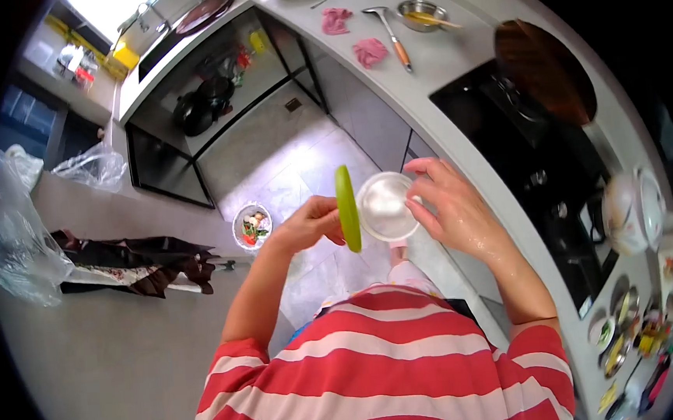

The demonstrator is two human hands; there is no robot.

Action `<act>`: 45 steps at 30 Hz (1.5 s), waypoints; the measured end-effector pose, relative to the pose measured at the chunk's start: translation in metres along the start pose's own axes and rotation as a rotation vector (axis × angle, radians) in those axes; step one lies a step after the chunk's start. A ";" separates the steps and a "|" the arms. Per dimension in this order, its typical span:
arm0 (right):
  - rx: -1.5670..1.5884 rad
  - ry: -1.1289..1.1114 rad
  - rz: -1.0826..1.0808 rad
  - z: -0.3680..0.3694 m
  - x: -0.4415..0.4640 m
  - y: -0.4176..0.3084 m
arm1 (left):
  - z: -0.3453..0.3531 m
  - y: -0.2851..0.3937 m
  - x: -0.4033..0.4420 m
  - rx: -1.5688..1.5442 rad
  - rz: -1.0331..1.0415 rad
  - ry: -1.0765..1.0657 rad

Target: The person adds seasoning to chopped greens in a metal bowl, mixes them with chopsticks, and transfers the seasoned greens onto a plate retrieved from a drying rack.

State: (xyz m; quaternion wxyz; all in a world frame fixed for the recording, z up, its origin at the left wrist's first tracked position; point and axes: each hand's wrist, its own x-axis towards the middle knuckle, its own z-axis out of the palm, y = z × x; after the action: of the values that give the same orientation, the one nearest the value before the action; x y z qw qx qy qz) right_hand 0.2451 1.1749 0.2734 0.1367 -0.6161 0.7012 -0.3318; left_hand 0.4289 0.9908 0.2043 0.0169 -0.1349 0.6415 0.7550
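Observation:
My left hand (314,223) pinches a green round lid (348,209), turned nearly edge-on to me. Right beside it is a whitish, see-through round tub (387,206), seen from above. My right hand (453,206) has its thumb and fingers curled at the tub's right rim, gripping it. Water drops glisten on my right wrist. Both things are up in front of my body, over the floor; the tub's depth and contents are hard to make out.
A waste bin (252,225) with scraps stands on the floor. Along the right runs a counter with a black hob (537,172), a brown round lid (545,70), a ladle (391,38), pink cloths (370,51) and a metal bowl (422,15). A low cabinet door (166,167) hangs open.

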 end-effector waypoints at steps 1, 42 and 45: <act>-0.028 0.102 -0.080 0.005 0.018 0.009 | -0.011 0.003 0.003 -0.041 0.015 0.032; 0.939 0.301 0.112 0.148 0.752 0.174 | -0.650 0.145 0.240 -0.216 0.089 0.382; 1.036 0.451 0.190 0.123 0.807 0.203 | -0.696 0.168 0.293 -0.204 0.059 0.329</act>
State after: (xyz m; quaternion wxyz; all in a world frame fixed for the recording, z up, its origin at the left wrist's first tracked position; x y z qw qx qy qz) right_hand -0.0020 0.3718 0.2283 0.2971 -0.3167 0.5113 -0.7416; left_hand 0.2395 0.2408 0.2026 -0.1243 -0.2388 0.5592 0.7841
